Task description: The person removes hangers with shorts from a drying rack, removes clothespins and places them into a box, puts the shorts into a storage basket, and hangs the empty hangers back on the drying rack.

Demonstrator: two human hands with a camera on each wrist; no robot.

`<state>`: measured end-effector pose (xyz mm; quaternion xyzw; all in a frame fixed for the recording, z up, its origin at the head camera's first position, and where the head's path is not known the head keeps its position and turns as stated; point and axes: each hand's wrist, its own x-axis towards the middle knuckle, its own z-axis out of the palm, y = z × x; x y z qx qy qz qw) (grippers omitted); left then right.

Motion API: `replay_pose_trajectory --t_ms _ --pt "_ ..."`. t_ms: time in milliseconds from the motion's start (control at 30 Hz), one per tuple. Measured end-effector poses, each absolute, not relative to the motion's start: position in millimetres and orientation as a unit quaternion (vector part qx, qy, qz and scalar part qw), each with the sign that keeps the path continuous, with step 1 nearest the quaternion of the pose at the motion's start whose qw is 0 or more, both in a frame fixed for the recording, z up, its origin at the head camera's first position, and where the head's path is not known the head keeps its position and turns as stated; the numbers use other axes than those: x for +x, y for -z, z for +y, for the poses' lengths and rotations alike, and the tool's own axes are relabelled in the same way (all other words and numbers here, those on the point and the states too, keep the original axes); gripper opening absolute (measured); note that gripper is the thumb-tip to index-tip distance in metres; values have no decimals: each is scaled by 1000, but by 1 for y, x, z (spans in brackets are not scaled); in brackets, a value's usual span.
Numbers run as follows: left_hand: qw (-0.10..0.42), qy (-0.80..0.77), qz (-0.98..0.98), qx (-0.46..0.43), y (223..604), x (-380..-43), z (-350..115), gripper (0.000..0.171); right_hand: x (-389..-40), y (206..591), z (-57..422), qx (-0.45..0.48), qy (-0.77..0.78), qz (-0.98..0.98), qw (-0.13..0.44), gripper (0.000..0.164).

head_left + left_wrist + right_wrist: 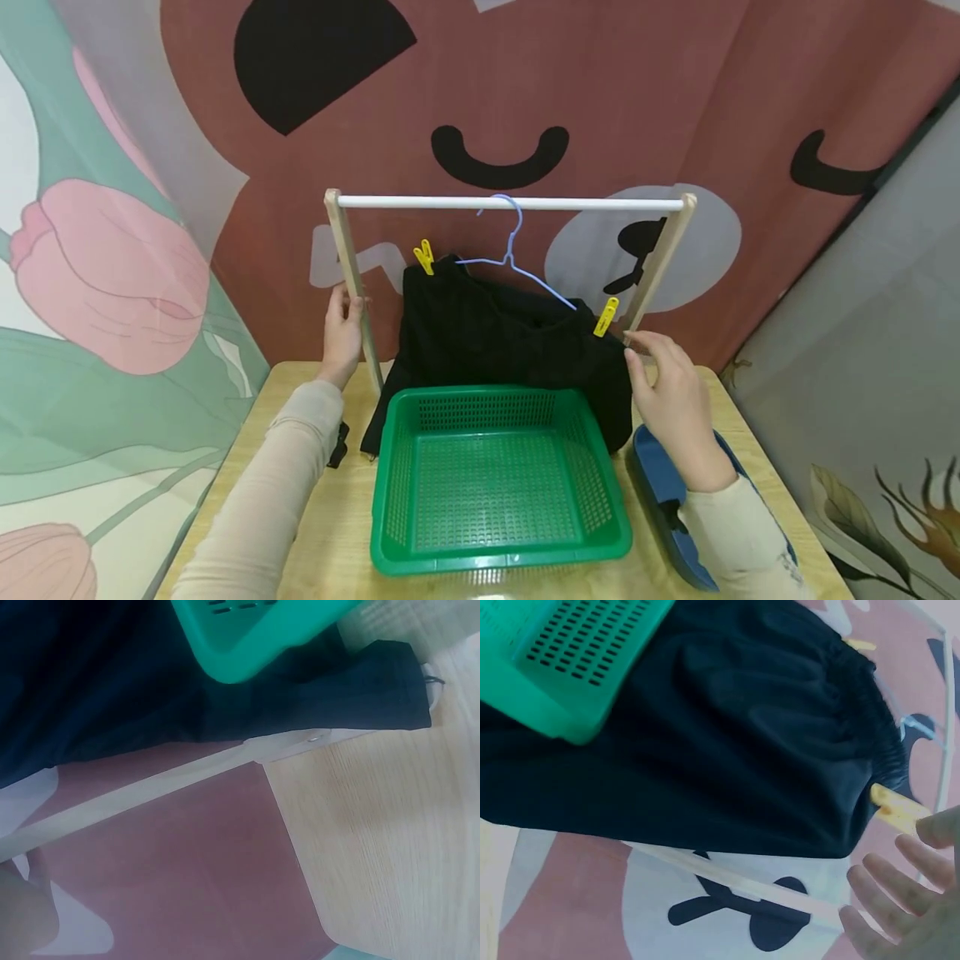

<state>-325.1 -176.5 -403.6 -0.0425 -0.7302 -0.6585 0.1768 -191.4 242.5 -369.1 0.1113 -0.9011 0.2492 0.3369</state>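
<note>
The left hand (341, 337) pinches the left post of the rack (420, 202); the right hand (671, 392) is spread, gripping nothing, near the right post. To do this step well, I think the left hand should hold the rack firm, while the right smooths the cloth gently, without pulling the clips. Counting: one black garment (510, 342) hanging under the rack's bar, one blue hanger (510, 250), two yellow clips (424, 257) between the posts, one green basket (570, 553) before the rack, one blue tray (660, 467) at its front right, all on one desk (337, 517).
</note>
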Motion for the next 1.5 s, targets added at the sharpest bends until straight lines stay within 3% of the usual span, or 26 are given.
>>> replay_pose_trajectory --t_ms 233,533,1033,1267,1500 --pt "168 657 -732 -66 399 -328 -183 44 -213 367 243 80 -284 -930 221 37" --pt "151 660 -734 -58 399 -325 -183 45 -232 380 237 80 -324 -923 193 34" --pt "148 652 -742 -50 398 -324 -182 47 -245 373 234 26 -392 -885 249 21" --pt "142 657 -738 -53 398 -325 -182 48 -247 369 235 10 -414 -868 275 27" --pt "113 664 -738 -40 372 -304 -176 39 -246 352 235 6 -414 -855 312 28"
